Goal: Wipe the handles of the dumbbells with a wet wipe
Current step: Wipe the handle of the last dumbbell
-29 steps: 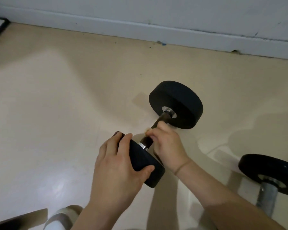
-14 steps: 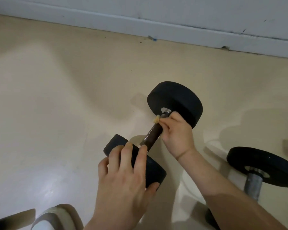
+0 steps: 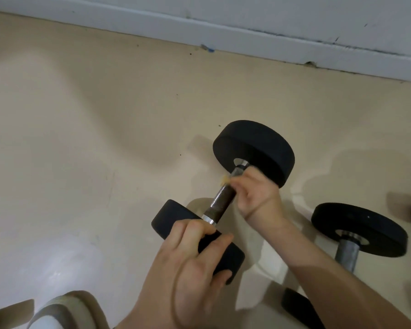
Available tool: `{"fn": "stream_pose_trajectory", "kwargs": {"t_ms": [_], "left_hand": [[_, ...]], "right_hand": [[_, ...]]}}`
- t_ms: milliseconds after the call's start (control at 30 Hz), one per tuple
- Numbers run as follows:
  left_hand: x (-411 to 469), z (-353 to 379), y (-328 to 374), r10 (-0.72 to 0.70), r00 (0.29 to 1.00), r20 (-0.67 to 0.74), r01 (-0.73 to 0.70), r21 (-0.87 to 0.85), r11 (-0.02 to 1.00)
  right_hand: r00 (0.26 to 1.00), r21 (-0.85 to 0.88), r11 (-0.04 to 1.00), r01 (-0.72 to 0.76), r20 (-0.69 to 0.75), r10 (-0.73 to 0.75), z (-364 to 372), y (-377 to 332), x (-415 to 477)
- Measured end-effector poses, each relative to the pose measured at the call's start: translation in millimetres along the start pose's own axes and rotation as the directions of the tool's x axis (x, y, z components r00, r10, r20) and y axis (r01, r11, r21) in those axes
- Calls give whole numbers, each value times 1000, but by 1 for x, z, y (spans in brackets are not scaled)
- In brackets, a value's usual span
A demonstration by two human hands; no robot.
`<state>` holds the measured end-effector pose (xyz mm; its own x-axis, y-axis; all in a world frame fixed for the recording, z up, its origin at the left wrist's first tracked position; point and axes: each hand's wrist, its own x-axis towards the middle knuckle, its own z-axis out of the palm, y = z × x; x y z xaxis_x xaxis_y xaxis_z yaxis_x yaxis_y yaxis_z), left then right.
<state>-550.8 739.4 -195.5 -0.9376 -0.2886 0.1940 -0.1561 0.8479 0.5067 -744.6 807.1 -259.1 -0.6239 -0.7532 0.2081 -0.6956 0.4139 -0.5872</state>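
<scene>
Black dumbbell steadied by left hand gripping its near weight, right hand fingers pinching wet wipe mid-handle-wipe; next likely stroke toward left fingers.

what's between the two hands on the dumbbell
In the head view, a bare stretch of dark handle and its silver collar separates the left hand from the right hand.

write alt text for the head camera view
A right hand rubs a small wipe on the handle of a black dumbbell on a beige floor, while the left hand grips its near weight. A second dumbbell lies right.
</scene>
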Motion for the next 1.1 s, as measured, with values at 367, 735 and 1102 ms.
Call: {"fn": "stream_pose_trajectory", "kwargs": {"t_ms": [367,735,1102], "left_hand": [[3,-3,11,-50,995,-88,30,-213,977],[7,1,19,-42,993,-114,-2,-355,935],[9,14,46,49,996,-79,-78,-414,907]], "right_hand": [[954,123,964,-235,-160,253,-7,-7,-13],[996,-88,996,-33,82,40,-18,-18,-38],[958,-100,973,-208,182,223,-46,-15,-42]]}}
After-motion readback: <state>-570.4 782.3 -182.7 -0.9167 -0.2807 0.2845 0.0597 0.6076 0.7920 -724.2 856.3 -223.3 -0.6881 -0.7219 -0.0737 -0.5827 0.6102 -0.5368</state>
